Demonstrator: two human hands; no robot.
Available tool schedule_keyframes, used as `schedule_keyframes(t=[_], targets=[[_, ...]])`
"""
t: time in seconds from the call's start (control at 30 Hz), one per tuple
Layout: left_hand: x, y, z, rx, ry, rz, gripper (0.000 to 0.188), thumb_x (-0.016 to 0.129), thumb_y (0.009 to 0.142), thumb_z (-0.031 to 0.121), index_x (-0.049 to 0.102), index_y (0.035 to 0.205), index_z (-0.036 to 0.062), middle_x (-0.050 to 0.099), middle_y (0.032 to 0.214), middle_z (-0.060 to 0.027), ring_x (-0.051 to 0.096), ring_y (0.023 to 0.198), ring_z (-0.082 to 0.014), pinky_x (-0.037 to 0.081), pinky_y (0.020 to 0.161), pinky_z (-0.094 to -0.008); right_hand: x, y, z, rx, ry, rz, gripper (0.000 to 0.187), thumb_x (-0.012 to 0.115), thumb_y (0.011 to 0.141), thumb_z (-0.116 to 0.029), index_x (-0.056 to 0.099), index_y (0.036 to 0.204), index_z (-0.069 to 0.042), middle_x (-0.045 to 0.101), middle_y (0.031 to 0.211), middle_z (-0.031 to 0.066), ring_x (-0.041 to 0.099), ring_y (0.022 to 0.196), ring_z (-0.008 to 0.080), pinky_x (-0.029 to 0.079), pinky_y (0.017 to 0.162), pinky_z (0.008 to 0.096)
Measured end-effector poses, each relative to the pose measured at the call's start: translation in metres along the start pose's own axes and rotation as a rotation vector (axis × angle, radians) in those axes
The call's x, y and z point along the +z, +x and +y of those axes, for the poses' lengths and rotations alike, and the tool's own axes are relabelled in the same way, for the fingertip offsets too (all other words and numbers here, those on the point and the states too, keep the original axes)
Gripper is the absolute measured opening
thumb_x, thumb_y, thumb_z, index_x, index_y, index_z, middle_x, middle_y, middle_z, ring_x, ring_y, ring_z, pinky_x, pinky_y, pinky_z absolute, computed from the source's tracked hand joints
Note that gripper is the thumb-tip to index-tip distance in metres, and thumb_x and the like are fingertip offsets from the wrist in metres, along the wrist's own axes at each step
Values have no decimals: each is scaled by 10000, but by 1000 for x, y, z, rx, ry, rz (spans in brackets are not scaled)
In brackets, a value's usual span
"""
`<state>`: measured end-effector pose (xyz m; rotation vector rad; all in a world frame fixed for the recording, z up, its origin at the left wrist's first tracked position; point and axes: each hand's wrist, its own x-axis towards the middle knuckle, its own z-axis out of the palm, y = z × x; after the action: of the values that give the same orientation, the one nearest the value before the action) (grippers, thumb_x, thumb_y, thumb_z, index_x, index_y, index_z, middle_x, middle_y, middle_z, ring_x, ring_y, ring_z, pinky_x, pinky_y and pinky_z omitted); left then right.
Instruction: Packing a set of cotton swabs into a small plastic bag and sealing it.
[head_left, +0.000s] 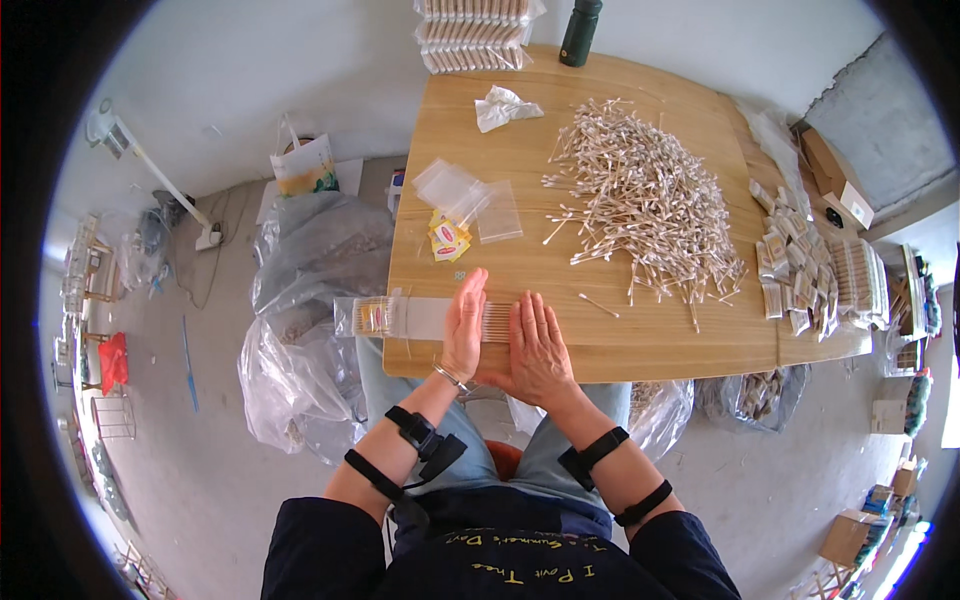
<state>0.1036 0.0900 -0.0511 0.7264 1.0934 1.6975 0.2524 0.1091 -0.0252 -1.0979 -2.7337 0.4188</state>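
At the table's front edge, my right hand (pixel 537 342) lies flat with its fingers stretched out, palm on a row of cotton swabs (pixel 495 323). My left hand (pixel 465 325) stands on its edge at the left end of that row, fingers straight and holding nothing. To its left lies a clear plastic bag (pixel 425 319) with a yellow label card (pixel 372 318) near its outer end. Beyond my left hand are more yellow cards (pixel 449 236) and several flat clear bags (pixel 500 212). A big loose heap of cotton swabs (pixel 650 190) covers the table farther right.
The wooden table (pixel 450 130) bears a crumpled tissue (pixel 505 108), a dark green bottle (pixel 580 32) and stacked swab packs (pixel 475 35) at the back. Filled packets (pixel 795 255) pile up at the right end. Large plastic sacks (pixel 300 370) stand left of the table.
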Motion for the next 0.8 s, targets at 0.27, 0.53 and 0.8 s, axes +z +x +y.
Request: schedule_keyframes(t=[0.27, 0.53, 0.8], targets=[[-11, -58, 38, 211, 1213, -376, 471, 614, 888, 245, 504, 1274, -1, 560, 1014, -161, 552, 934, -333, 448, 835, -415, -8, 1, 0, 30, -93, -112, 1084, 626, 724, -610, 221, 1436, 101, 180, 1527, 255, 140, 1446, 356, 102, 1187, 430], [-5, -65, 33, 386, 1444, -493, 574, 638, 855, 351, 491, 1298, 17, 546, 962, -135, 537, 919, -307, 429, 817, -408, 10, -1, 7, -22, -138, 4, 919, 577, 760, -416, 219, 1431, 99, 186, 1518, 276, 157, 1440, 376, 126, 1184, 439], [-3, -66, 28, 406, 1454, -414, 616, 600, 872, 420, 477, 1319, 14, 555, 962, -131, 541, 927, -296, 427, 819, -407, 7, -1, 5, -24, -155, -1, 921, 582, 754, -415, 221, 1432, 94, 187, 1517, 275, 164, 1438, 376, 133, 1182, 438]])
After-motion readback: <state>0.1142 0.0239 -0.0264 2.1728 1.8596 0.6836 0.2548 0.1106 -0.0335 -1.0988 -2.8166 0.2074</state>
